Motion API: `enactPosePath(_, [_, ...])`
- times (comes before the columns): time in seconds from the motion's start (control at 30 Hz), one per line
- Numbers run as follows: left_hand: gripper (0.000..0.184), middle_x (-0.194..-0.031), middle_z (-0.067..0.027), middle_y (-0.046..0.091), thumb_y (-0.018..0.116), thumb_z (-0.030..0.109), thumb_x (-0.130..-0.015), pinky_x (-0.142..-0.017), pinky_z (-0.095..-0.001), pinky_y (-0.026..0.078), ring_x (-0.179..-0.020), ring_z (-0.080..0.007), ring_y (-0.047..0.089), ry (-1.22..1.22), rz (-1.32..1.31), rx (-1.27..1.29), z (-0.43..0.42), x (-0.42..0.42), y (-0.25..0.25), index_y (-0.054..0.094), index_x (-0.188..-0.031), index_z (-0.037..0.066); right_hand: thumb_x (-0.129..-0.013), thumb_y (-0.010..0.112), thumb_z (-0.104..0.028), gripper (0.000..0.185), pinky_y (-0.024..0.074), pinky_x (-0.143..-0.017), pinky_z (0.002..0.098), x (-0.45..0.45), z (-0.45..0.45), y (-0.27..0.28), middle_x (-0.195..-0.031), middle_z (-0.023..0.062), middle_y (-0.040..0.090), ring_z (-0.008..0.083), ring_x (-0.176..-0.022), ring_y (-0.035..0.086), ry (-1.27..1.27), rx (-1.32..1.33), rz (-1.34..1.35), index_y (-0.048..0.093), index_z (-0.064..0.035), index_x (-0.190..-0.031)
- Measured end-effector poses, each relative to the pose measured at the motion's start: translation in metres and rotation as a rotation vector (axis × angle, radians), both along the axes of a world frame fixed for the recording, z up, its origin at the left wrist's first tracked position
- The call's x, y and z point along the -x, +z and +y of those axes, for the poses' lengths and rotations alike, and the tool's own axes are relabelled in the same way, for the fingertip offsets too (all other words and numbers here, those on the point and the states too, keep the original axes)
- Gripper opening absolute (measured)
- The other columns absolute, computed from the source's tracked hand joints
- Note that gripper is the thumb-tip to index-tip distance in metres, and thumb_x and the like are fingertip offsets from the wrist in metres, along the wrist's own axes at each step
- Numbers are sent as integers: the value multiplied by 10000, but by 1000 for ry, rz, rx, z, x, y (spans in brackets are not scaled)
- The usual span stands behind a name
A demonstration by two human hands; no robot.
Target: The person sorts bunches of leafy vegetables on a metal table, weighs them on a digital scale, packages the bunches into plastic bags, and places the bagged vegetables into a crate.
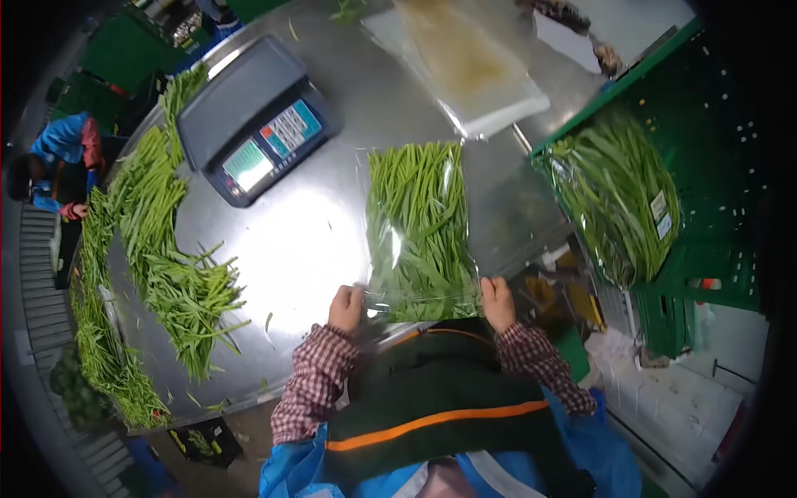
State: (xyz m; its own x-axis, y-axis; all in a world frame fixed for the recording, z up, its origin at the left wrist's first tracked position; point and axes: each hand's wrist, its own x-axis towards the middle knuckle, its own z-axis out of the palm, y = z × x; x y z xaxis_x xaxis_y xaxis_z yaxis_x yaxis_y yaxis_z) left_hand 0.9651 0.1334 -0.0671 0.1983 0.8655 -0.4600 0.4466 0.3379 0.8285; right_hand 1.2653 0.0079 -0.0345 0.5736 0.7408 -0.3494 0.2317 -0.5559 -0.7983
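A clear plastic bag of leafy green vegetables [419, 220] lies flat on the metal table [290, 241] in front of me, stems pointing away and leaves near my body. My left hand [346, 308] is closed on the bag's near left corner. At the near right corner, my right hand [497, 304] grips the plastic with its fingers curled in. Both hands are at the table's near edge, just above my dark apron [432, 398].
A weighing scale [253, 124] stands at the back left. Loose greens [158, 224] are heaped along the left. Flat plastic bags [473, 66] lie at the back. On the right, a green crate [706, 158] holds bagged greens [618, 199]. Another person [62, 166] is at far left.
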Motion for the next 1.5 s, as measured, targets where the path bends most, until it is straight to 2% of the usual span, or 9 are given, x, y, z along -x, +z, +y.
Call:
enactPosePath(0.1, [264,-740,-63,576,574,204,-855,-538,-248,430,-581,-122,521,-94,81,104,-10,7,1,498,-997,-5,-870,533,-193,175,431,-575,330,-1,-12,12,-680,137,561,275,-623,566,133,-54,-206,525,-21,-901])
enactPosePath(0.2, [362,-1070,-161,544,600,108,-767,-754,-354,474,-916,-307,561,-410,383,-898,1,0,52,506,-1109,38,-830,558,-138,195,461,-688,376,-21,-48,32,-908,158,571,316,-800,573,190,54,-365,558,-80,-1017])
enactPosePath(0.3, [458,-1188,-136,510,584,108,-740,-860,-428,412,-1075,-310,480,-968,438,-1138,7,5,60,501,-1191,92,-787,582,-107,324,430,-825,414,-11,-57,25,-1076,164,506,337,-974,504,562,-195,-754,556,-141,-1109])
enactPosePath(0.53, [446,-1087,-88,589,563,118,-714,-862,-415,344,-1030,-278,516,-944,253,-1021,21,-15,71,536,-1158,79,-698,594,-73,324,286,-961,436,-22,-13,47,-1276,20,464,274,-1217,343,506,-343,-584,634,-164,-1005])
enactPosePath(0.87, [252,-640,29,409,465,160,-928,-525,-204,288,-600,-55,347,-263,-328,-750,114,-197,272,514,-770,-30,-840,605,-114,277,441,-764,222,-89,72,209,-979,29,580,87,-861,536,-103,-1018,281,516,-6,-1079])
enactPosePath(1.07, [337,-946,-109,601,383,212,-957,-757,-272,452,-836,-153,568,-501,-1076,-577,116,-348,402,461,-1201,-6,-891,497,-312,347,474,-760,316,-232,30,253,-987,78,582,180,-888,572,-630,-1407,615,510,-17,-1074])
enactPosePath(1.23, [327,-982,-92,596,519,66,-876,-810,-281,452,-886,-156,553,-897,-717,-718,106,-405,292,467,-1192,6,-913,484,-279,279,447,-691,327,-315,-50,101,-990,56,574,184,-819,537,-811,-1589,922,510,-85,-1111])
enactPosePath(1.27, [464,-1103,-120,542,582,-2,-821,-793,-272,464,-952,-154,526,-969,-604,-628,106,-416,239,413,-1254,4,-906,501,-272,257,433,-664,313,-284,-26,128,-957,48,573,166,-794,517,-1470,-1302,776,518,-95,-1092])
enactPosePath(1.5, [736,-1240,-161,413,587,162,-846,-784,-375,481,-1005,-236,541,-602,-553,111,93,-464,177,101,-1392,73,-915,483,-214,168,428,-600,302,-272,-47,117,-923,13,526,152,-735,504,-1272,-1387,841,495,-90,-1029])
